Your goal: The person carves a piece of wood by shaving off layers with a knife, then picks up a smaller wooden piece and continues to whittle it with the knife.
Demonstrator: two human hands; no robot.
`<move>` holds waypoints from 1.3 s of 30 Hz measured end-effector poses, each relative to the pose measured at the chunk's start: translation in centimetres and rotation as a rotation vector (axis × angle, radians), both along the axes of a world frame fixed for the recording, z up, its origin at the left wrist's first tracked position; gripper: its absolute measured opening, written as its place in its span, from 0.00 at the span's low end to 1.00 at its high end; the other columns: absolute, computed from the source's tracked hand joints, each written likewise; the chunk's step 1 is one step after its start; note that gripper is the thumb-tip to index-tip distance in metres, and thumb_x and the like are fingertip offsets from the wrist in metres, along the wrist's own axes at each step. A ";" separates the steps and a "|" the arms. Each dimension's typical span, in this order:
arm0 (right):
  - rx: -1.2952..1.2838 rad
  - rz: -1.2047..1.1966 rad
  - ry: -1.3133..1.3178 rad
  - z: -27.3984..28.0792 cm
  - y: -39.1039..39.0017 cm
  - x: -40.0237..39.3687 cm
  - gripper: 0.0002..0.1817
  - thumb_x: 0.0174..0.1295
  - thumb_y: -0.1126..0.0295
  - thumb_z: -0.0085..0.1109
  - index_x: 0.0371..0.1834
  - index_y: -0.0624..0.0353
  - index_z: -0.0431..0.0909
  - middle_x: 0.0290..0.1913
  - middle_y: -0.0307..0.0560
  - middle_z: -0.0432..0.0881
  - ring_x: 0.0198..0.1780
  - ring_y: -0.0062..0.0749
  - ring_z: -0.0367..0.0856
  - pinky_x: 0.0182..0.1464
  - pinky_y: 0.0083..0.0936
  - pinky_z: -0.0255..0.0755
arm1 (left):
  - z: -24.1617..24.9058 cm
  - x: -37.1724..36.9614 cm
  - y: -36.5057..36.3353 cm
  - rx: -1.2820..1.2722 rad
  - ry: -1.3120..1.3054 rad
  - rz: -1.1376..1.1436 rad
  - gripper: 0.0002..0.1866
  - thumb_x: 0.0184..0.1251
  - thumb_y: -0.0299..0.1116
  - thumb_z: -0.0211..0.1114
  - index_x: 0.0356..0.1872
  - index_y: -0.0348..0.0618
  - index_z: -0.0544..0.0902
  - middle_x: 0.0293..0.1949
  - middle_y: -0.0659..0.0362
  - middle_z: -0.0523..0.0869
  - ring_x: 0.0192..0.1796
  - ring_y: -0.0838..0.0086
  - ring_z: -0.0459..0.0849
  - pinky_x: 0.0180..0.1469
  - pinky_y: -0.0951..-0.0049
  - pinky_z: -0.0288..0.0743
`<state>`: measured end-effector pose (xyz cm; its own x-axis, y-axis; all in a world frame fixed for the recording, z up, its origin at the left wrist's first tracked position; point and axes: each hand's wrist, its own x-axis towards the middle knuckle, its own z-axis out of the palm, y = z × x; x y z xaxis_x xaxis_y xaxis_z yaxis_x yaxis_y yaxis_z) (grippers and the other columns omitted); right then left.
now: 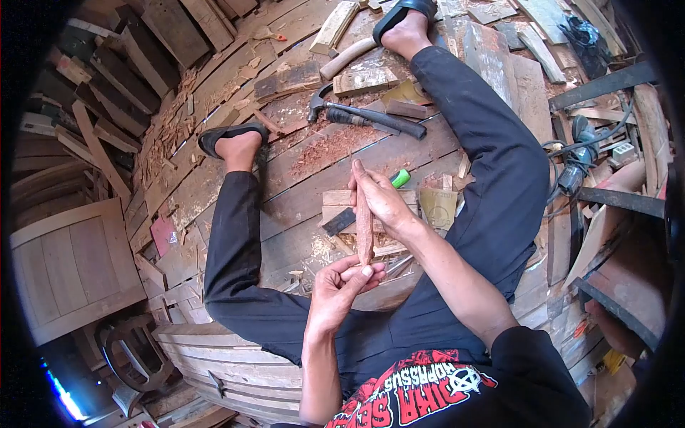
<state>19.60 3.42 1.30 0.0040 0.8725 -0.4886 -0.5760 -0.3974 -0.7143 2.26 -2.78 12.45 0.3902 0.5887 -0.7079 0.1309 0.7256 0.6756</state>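
Observation:
My left hand (342, 287) pinches the lower end of a carved, reddish-brown wooden stick (364, 228) between thumb and fingers. Higher up, my right hand (382, 198) is closed around the stick's other end, with the thumb lying along it. The stick stands nearly upright in view, tapers toward its lower end, and has a rough surface. Just beyond the hands, a tool with a bright green end (401, 178) lies partly hidden by my right hand. Wood blocks (335, 203) and a sandpaper sheet (437, 207) are on the floor below.
A claw hammer (374, 120) lies between my outstretched legs among shavings. Beyond it are wood offcuts (287, 80) and a brush (270, 36). A corded power tool (576, 160) sits at right. Stacked planks (146, 50) and a wooden panel (78, 267) are at left.

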 end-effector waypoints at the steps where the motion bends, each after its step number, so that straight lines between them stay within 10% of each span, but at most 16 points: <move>1: -0.028 0.025 -0.027 -0.1 -0.1 0.0 0.30 0.80 0.35 0.48 0.38 0.53 0.76 0.31 0.35 0.78 0.32 0.20 0.78 0.35 0.20 0.74 | 0.1 0.1 0.0 0.010 0.004 -0.004 0.20 0.79 0.27 0.66 0.65 0.25 0.80 0.52 0.47 0.93 0.52 0.70 0.92 0.60 0.70 0.87; 15: -0.162 0.216 -0.018 -1.8 -0.8 -1.5 0.25 0.85 0.46 0.42 0.54 0.55 0.80 0.35 0.37 0.80 0.33 0.23 0.77 0.30 0.27 0.73 | -2.1 0.6 0.1 0.444 0.189 0.239 0.10 0.78 0.28 0.69 0.51 0.30 0.84 0.40 0.51 0.92 0.41 0.73 0.92 0.47 0.76 0.88; 23: -0.329 0.097 0.227 -5.7 -0.2 -2.7 0.16 0.84 0.51 0.44 0.50 0.50 0.76 0.33 0.40 0.81 0.26 0.25 0.76 0.24 0.30 0.69 | -2.7 -1.2 2.1 0.435 0.211 0.371 0.20 0.86 0.46 0.59 0.53 0.36 0.83 0.39 0.56 0.89 0.40 0.74 0.90 0.45 0.73 0.89; 39: -0.162 0.200 0.264 -8.9 -0.2 -2.2 0.16 0.82 0.52 0.52 0.52 0.53 0.78 0.36 0.40 0.82 0.27 0.22 0.78 0.25 0.20 0.70 | -4.0 0.1 0.5 0.396 0.158 0.368 0.11 0.80 0.32 0.66 0.53 0.35 0.85 0.40 0.59 0.91 0.41 0.77 0.89 0.47 0.74 0.86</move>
